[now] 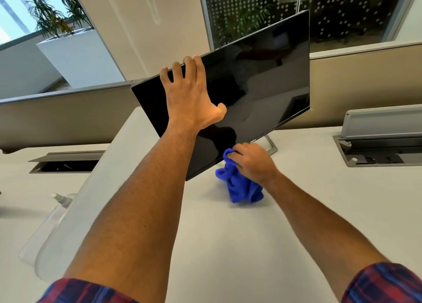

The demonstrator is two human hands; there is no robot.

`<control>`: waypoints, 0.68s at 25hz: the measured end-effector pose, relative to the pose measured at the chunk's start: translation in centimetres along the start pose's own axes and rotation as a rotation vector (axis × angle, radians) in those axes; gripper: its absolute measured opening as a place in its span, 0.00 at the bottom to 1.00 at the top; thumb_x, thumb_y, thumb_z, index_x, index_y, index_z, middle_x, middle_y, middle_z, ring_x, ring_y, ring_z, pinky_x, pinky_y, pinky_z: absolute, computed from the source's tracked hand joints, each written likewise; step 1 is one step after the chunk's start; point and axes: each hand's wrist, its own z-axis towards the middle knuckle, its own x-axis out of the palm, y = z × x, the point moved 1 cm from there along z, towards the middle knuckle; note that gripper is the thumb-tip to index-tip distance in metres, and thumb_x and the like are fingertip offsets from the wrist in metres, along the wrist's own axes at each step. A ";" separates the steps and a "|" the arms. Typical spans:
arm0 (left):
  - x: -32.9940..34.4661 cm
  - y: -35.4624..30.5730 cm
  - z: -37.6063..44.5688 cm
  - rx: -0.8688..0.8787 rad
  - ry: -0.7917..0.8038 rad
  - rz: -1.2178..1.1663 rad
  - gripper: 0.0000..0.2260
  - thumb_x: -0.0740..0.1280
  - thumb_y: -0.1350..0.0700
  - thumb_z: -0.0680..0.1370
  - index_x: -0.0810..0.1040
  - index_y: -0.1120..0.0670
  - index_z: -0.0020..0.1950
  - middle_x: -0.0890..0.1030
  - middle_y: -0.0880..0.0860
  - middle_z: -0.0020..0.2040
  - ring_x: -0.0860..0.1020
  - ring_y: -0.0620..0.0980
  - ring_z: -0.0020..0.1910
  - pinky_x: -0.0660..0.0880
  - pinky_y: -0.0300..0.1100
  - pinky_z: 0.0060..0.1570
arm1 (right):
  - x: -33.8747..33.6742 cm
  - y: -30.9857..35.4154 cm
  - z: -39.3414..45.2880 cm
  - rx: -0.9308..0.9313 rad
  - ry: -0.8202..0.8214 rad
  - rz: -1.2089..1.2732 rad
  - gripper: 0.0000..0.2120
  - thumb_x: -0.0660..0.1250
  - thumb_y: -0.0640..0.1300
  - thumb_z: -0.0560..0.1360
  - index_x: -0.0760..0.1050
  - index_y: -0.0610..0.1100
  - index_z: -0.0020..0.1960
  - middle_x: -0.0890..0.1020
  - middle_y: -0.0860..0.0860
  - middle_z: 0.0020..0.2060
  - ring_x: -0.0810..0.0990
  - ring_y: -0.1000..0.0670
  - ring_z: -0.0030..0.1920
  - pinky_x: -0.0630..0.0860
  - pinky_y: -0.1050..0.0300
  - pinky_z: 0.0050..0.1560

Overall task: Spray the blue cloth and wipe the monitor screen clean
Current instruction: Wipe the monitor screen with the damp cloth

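The monitor (251, 85) stands on a thin metal stand (270, 146) toward the far edge of the pale surface (228, 245), its dark screen off and leaning to one side in this view. The left hand (189, 92) reaches up to the top edge of the monitor, fingers hooked over the rim and thumb spread against the glass, so it braces the panel rather than gripping hard. The right hand (251, 161) is clamped on the blue cloth (239, 186), bunched in its fingers, with the top of the wad touching the lower edge of the screen and the loose folds hanging down to the surface just beside the stand. A clear spray bottle (61, 200) lies near the left edge of the surface, well apart from both hands. The cloth looks soft and light and will crumple freely, so a flat pad under the fingers would likely wipe better than a ball. The monitor seems light yet tippy on that slim stand, and the screen is fragile and smooth; holding it by the frame at the top, as now, looks the safest place, with gentle pressure only
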 end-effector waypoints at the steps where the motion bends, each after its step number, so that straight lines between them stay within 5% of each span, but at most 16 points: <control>1: 0.1 0.0 0.0 -0.001 -0.004 -0.003 0.49 0.61 0.30 0.67 0.58 0.60 0.79 0.65 0.60 0.75 0.67 0.65 0.70 0.61 0.65 0.71 | -0.6 -2.0 -0.2 0.053 0.032 -0.028 0.09 0.74 0.33 0.67 0.83 0.38 0.48 0.81 0.41 0.40 0.79 0.39 0.35 0.76 0.48 0.33; 6: 0.7 -0.1 -0.1 -0.019 -0.048 0.014 0.48 0.61 0.30 0.67 0.59 0.59 0.78 0.66 0.60 0.73 0.67 0.65 0.69 0.62 0.64 0.72 | -2.7 -11.1 -0.9 0.374 0.215 -0.189 0.13 0.65 0.38 0.76 0.80 0.40 0.58 0.79 0.41 0.50 0.79 0.37 0.43 0.73 0.46 0.39; 13: 1.4 -0.2 0.3 -0.034 -0.079 0.028 0.48 0.60 0.30 0.67 0.58 0.59 0.78 0.66 0.60 0.72 0.67 0.65 0.69 0.61 0.64 0.71 | -4.9 -19.0 -1.5 0.569 0.299 -0.371 0.10 0.68 0.40 0.76 0.77 0.43 0.57 0.78 0.44 0.47 0.80 0.41 0.41 0.65 0.54 0.33; 17: 1.6 -0.5 0.4 -0.040 -0.079 0.036 0.47 0.60 0.31 0.68 0.58 0.59 0.78 0.66 0.59 0.72 0.67 0.65 0.69 0.61 0.64 0.72 | -5.5 -21.9 -1.7 0.721 0.256 -0.398 0.09 0.67 0.37 0.76 0.76 0.42 0.56 0.78 0.43 0.46 0.80 0.41 0.39 0.74 0.52 0.34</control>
